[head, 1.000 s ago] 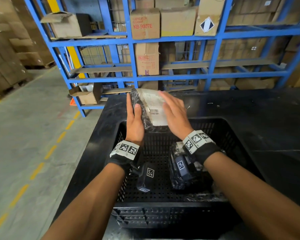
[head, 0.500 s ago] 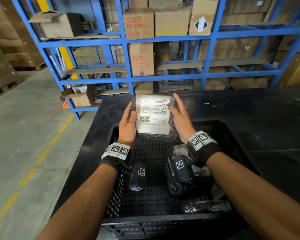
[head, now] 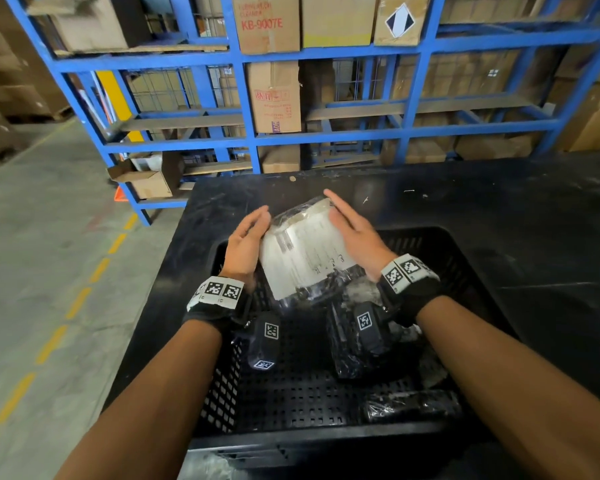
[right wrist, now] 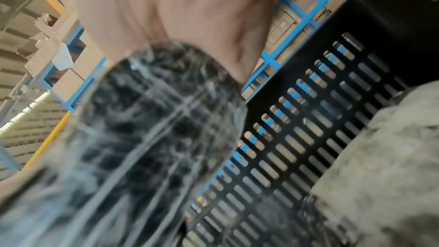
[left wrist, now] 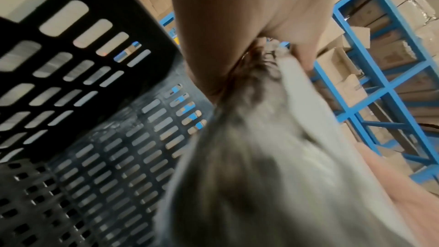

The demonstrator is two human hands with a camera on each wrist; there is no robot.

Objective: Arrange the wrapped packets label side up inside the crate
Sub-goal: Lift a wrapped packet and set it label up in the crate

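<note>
A wrapped packet with a white printed label facing up is held tilted over the far half of the black crate. My left hand grips its left edge. My right hand lies along its right edge, fingers straight on top. In the left wrist view the packet runs blurred out from between thumb and fingers. The right wrist view shows its dark wrapped underside beneath the palm. A second dark packet lies on the crate floor at the right, and a third at the front right corner.
The crate stands on a black table. The crate floor at left and centre is bare perforated plastic. Blue shelving with cardboard boxes rises behind the table. Concrete floor with a yellow dashed line lies to the left.
The packet went from edge-on, to label facing me, to tilted diagonally with the label up and lower over the crate. Both hands shifted along its sides with it.
</note>
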